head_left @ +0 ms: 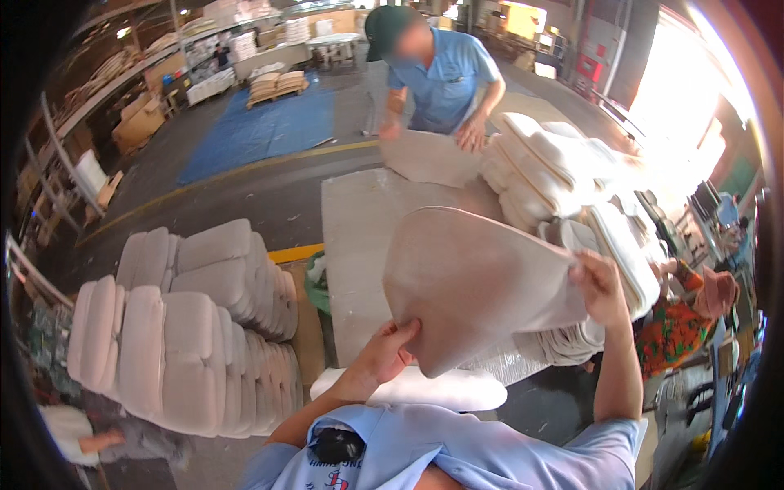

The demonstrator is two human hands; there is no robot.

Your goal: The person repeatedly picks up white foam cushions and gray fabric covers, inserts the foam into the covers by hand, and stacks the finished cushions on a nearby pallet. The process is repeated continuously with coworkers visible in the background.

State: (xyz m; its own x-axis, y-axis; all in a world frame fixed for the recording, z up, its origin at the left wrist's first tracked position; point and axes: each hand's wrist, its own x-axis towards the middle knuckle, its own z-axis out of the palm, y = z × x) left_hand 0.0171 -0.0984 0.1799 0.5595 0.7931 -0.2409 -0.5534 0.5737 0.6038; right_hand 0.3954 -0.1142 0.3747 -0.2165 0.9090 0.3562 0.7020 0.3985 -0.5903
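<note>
Left hand (390, 343) closed on the lower-left edge of a large rounded beige fabric-covered panel (474, 282), fingers curled round its rim near the narrow bottom end. Right hand (599, 286) closed too, pinching the panel's upper-right edge, thumb side toward the camera. Panel is held up off the desk, tilted, between both hands and close in front of the chest; broad rounded end is up-left, narrower tail points down toward the left hand. Long axis runs roughly from lower-left to upper-right, i.e. hand to hand, so neither hand is nearer: each has one end. Right hand sits higher and further out than the left. Below the panel: a white oval foam pad (425, 390) on the near edge of the grey-topped desk (355, 245), just under the left wrist. Right of the panel, touching or just behind it: a tall stack of cream padded cushion pieces (547, 163), plus flatter white pieces stacked lower down near the right forearm. Across the desk a co-worker in a blue shirt and green cap (441, 77) leans over a second beige panel (429, 155), both hands on it. Left of the desk, well apart: rows of beige upholstered seat cushions (188, 327) stacked on the floor. Blue tarp (261, 131) further back.
</note>
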